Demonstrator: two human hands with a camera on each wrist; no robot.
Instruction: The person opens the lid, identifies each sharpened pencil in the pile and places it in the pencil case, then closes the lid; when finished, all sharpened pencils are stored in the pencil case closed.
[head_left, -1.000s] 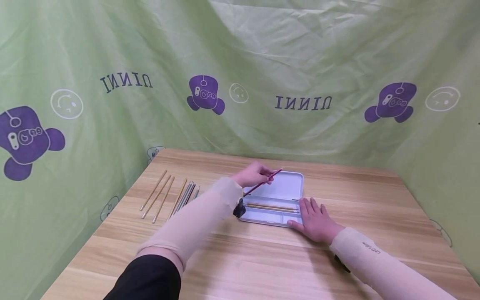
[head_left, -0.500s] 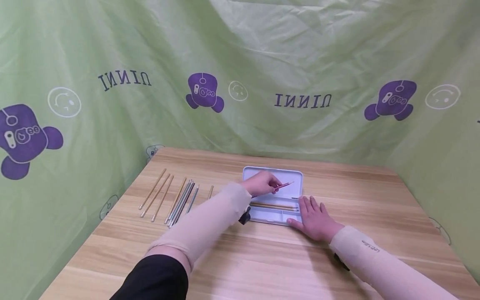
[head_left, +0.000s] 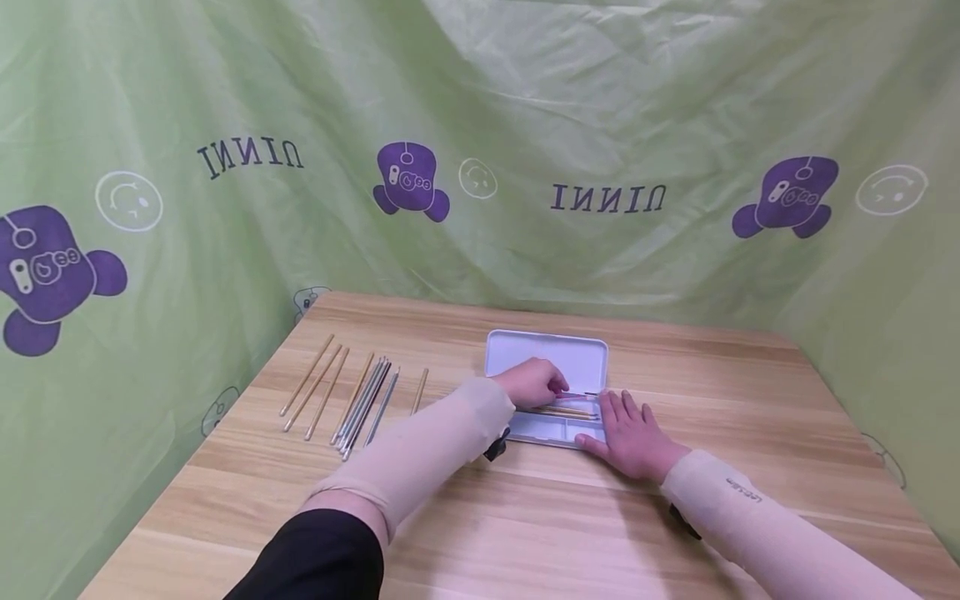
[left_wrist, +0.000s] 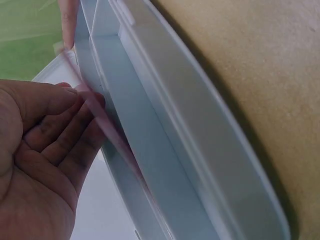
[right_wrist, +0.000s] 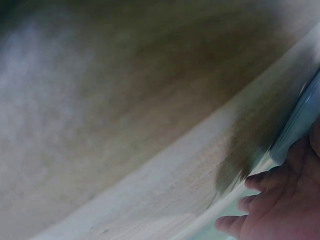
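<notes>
My left hand [head_left: 534,382] pinches a dark red pencil [head_left: 572,397] between thumb and fingers, low over the back compartment of an open white case [head_left: 547,439]. In the left wrist view the red pencil [left_wrist: 112,132] looks blurred and lies slanted along the case's divider. Several tan pencils [head_left: 562,412] lie lengthwise in that compartment, partly covered by the left hand. My right hand [head_left: 636,435] rests against the right end of the case with its fingers extended and thumb at the near corner. The right wrist view shows the fingers of the right hand [right_wrist: 280,200] beside the case edge.
To the left on the wooden table [head_left: 480,533], several tan pencils [head_left: 307,375] lie apart. Near them is a group of grey and dark pencils [head_left: 365,408], and one tan pencil [head_left: 420,390] sits close to my left forearm. A green printed curtain [head_left: 525,250] hangs behind.
My left hand has moved right and down with the red pencil, from above the open lid to the back compartment, turning the pencil nearly level. The right hand has stayed put.
</notes>
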